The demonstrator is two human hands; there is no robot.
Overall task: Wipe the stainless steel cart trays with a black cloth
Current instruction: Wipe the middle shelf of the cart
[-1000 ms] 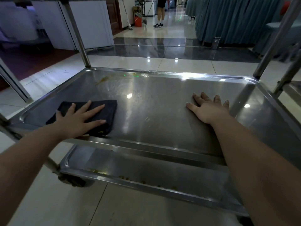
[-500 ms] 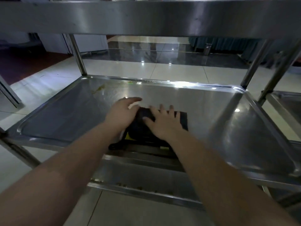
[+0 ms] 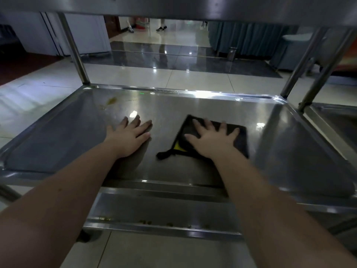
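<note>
The middle tray (image 3: 63,136) of the stainless steel cart fills the view. A folded black cloth (image 3: 238,136) with a yellow patch lies flat on it, right of centre. My right hand (image 3: 211,140) presses on the cloth with spread, straight fingers. My left hand (image 3: 130,137) rests flat on the bare steel just left of the cloth, apart from it. A yellowish smear (image 3: 112,101) marks the tray's far left corner.
The top tray's edge (image 3: 173,8) hangs overhead. A lower tray (image 3: 154,211) with crumbs along its front lip sits below. Upright posts (image 3: 74,51) stand at the far corners. A second cart (image 3: 336,120) is at right. A person's feet (image 3: 161,28) stand far down the tiled floor.
The cloth passed from my left hand to my right and slid from the tray's left side to right of centre. My left hand came off it onto bare steel.
</note>
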